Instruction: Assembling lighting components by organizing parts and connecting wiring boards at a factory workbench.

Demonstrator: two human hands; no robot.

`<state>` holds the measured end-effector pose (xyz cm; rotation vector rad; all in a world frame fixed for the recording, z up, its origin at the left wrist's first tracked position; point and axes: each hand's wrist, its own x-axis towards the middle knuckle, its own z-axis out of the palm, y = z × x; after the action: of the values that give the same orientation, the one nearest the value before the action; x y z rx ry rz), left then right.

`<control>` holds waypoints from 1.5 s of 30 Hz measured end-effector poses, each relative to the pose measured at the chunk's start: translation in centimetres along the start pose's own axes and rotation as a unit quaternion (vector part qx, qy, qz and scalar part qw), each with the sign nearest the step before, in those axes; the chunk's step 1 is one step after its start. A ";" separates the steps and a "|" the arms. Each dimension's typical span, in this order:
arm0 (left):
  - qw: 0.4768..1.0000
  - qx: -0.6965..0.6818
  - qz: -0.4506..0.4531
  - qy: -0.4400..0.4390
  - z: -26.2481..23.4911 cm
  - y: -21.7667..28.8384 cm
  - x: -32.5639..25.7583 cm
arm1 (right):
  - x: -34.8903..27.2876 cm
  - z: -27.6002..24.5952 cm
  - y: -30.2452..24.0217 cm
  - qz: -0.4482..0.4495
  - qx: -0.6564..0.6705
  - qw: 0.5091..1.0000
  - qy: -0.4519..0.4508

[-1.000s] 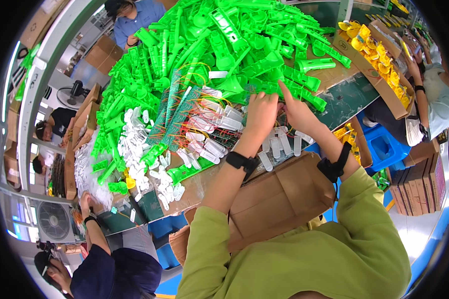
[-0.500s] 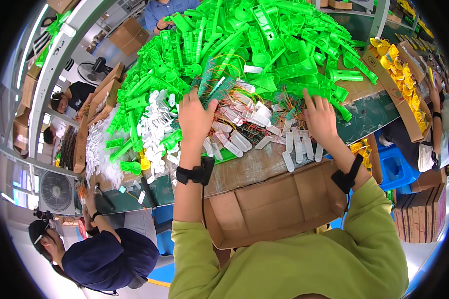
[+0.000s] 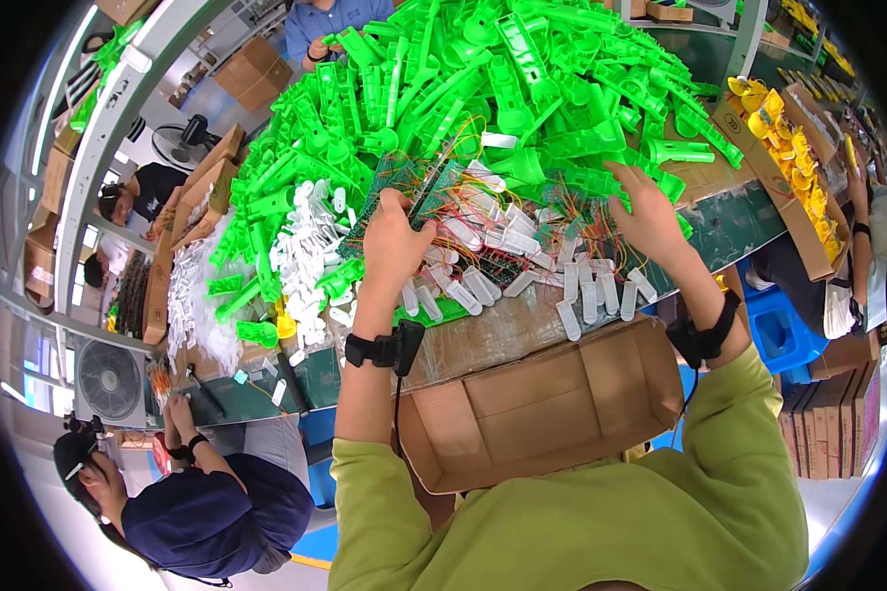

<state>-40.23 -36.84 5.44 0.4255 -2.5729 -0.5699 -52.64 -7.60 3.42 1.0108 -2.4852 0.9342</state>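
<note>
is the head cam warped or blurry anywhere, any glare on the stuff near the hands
Head view: strong fisheye, the shelf rail bows near the rim and the corners are black; left hand and right hand look sharp; bright even light, mild sheen on the green parts, white clips near washed out.

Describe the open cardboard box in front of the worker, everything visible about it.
The cardboard box is plain brown corrugated card, flaps folded outward, its visible interior empty. It sits tilted toward the person, against the near edge of the table, below the white plastic pieces. Both forearms pass over its corners; neither hand touches it.
</note>
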 end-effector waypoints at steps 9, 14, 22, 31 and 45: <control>0.996 0.034 0.086 0.007 -2.4 1.9 0.7 | 2.2 -0.1 -1.9 -0.002 0.027 1.000 -0.015; 0.986 0.045 0.141 0.074 -3.9 2.5 1.4 | 2.9 -0.1 -3.1 -0.026 0.041 0.999 -0.005; 0.980 -0.004 0.091 0.174 -8.1 5.0 3.1 | 2.9 -0.3 -2.1 -0.009 0.032 0.999 -0.006; 0.978 -0.039 0.203 0.002 -11.5 9.7 4.2 | 3.0 -5.7 -5.9 -0.108 0.006 0.973 0.202; 0.927 -0.036 0.301 -0.222 0.6 15.7 6.7 | 5.8 -7.7 -2.3 -0.157 -0.106 0.977 -0.101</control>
<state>-49.27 -25.62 14.71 -0.5777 -2.8750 -0.5681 -54.87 -6.67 13.08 1.4290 -2.4139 0.4785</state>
